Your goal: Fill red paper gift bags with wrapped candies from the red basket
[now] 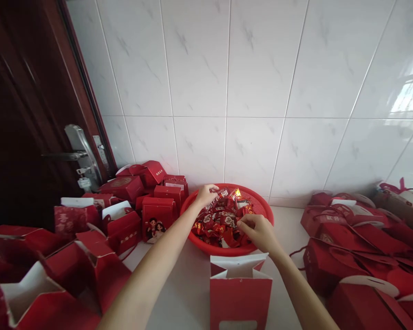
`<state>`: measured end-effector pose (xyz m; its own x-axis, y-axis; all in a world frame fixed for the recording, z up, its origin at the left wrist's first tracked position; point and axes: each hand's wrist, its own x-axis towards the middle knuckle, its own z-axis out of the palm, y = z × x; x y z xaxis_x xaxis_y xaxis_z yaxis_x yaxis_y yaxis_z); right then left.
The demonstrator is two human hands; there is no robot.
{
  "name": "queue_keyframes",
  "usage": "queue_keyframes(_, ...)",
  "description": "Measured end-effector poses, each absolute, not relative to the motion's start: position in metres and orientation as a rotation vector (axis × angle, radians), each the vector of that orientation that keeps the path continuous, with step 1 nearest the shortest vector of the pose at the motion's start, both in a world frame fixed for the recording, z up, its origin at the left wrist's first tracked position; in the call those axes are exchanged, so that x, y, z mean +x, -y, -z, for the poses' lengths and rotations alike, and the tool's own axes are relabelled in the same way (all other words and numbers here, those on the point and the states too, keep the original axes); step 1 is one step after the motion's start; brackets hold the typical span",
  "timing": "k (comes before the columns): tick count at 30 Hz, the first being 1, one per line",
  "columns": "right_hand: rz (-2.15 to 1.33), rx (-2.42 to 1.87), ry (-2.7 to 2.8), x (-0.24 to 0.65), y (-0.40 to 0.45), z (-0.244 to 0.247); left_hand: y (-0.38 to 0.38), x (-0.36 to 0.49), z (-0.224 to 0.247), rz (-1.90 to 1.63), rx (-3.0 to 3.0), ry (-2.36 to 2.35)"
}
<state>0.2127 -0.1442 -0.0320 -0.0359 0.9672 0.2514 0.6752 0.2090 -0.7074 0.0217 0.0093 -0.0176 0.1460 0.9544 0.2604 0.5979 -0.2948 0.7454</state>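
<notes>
A round red plastic basket [199, 245] full of wrapped candies [223, 220] stands against the wall. Over its far left part is my left hand [206, 196], its fingers bent together at the candies; what they hold, if anything, is hidden. My right hand [258, 229] reaches in from the right with thumb and fingertips pinched among the wrappers, and I cannot make out what is between them. Just in front of the basket, between my forearms, a red paper box [241, 293] stands upright with its top flaps open and its white inside showing.
Many red gift boxes [124, 229] crowd the left, several with open tops. One red box [158, 215] shows a cartoon couple. More red boxes [358, 256] are packed on the right. A dark door with a metal handle [84, 151] is at the left, beside the tiled wall [199, 68].
</notes>
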Motion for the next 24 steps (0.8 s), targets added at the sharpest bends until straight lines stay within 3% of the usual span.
queue_keyframes(10, -0.493, -1.524, 1.790, 0.2135, 0.1449, 0.0310, -0.0002, 0.0190, 0.0137, -0.875, 2.013, -1.902)
queue_keyframes(24, -0.517, -1.597, 1.775, 0.2112, 0.1487, 0.0265, -0.0010, 0.0206, 0.0185, -0.635, 2.227, -1.956)
